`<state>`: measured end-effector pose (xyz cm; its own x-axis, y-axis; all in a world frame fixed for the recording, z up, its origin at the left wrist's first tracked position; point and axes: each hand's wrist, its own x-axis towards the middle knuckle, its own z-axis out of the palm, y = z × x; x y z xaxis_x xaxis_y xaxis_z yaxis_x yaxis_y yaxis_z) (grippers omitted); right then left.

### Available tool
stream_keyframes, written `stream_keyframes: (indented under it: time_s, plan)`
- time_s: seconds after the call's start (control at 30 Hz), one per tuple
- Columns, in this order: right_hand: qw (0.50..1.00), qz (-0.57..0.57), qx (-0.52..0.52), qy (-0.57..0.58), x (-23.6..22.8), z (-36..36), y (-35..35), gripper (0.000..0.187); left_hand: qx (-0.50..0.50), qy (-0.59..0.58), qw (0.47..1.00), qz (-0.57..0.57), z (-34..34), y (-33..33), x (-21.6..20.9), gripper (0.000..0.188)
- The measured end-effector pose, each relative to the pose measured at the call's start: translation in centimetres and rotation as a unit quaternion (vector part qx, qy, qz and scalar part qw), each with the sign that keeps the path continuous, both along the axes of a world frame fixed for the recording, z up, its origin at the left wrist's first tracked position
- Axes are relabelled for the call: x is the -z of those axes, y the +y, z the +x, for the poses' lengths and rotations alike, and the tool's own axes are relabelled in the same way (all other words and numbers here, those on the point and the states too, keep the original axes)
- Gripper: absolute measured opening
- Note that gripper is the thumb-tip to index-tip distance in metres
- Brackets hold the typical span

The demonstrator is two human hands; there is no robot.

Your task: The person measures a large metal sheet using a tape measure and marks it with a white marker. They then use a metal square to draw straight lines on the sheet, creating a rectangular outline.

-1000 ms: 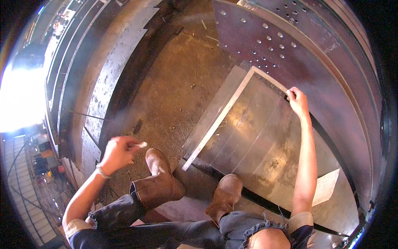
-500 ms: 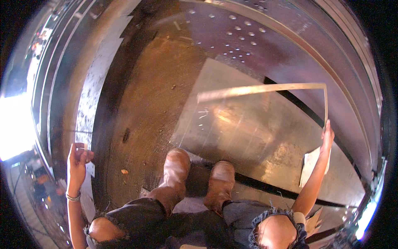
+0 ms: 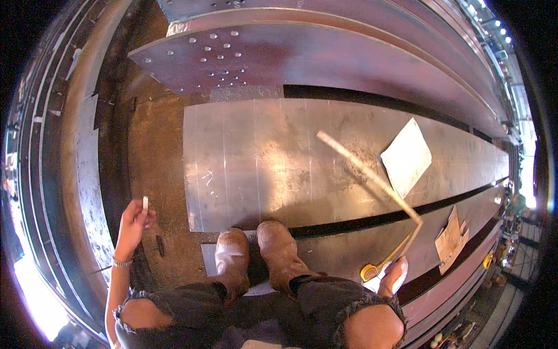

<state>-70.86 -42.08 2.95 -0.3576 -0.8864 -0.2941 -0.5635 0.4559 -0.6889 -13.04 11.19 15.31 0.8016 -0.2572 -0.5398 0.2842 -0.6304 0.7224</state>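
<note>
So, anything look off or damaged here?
The tan cardboard-like piece at lower right has a jagged edge, as if torn. The white sheet lies askew to the edges of the metal plate. No spill that I can see.

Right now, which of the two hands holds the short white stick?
The left hand, with the bracelet, holds the white stick; the right hand grips the L-shaped bar.

One head-worn fisheye camera faces steeply downward from close above the wearer's ripped trousers [image 3: 250,317], 12 o'clock lying ahead of the boots [image 3: 279,250]. Its wide field spans the left hand [image 3: 132,225] at 8 o'clock and the right hand [image 3: 395,274] at 4 o'clock.
</note>
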Motion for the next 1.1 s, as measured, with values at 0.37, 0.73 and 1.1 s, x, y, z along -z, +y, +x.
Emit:
stream_keyframes:
  time_s: [0.37,0.73,1.1]
  plan:
    - [0.940,0.227,-0.174,0.186,1.9,-2.1,15.8,0.048,0.076,0.067,0.993,-0.057,2.5,-7.4,3.8,0.012]
    - [0.899,0.228,-0.273,0.257,1.2,-0.3,14.1,0.040,0.052,0.062,0.995,-0.051,1.5,-4.3,4.3,0.011]
    - [0.865,0.239,-0.320,0.303,0.7,-0.8,13.6,0.034,0.020,0.069,0.997,-0.041,1.1,-4.5,5.2,0.010]
